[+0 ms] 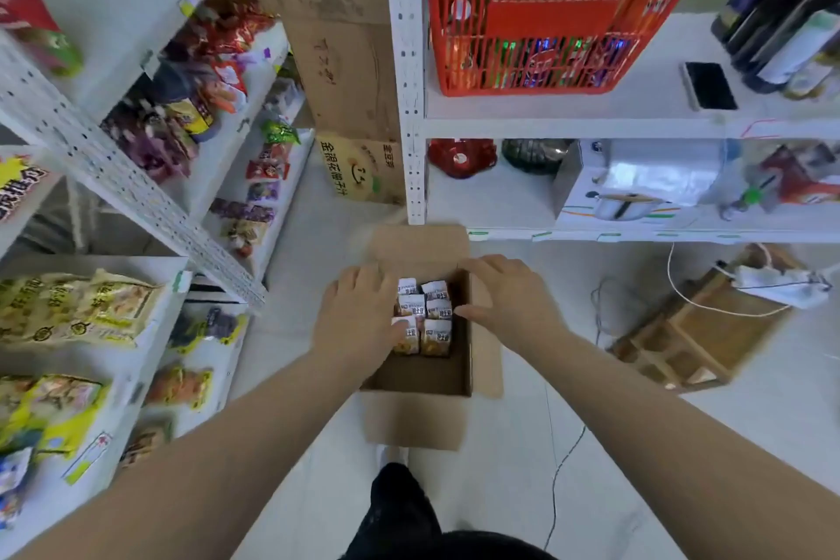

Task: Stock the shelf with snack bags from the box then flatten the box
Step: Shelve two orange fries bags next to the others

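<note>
Left hand [359, 318], right hand [511, 298], fingers [472, 312] flanking snack bags [434, 316]

Box [422, 373] open above, near half free; snack bags [435, 331] crowd far end.

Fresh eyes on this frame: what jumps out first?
An open cardboard box sits on the floor at centre, with small snack bags packed at its far end; the left hand touches them and the right hand is at the right rim. Next, the red basket on the upper right shelf, then yellow snack packs at far left.
</note>
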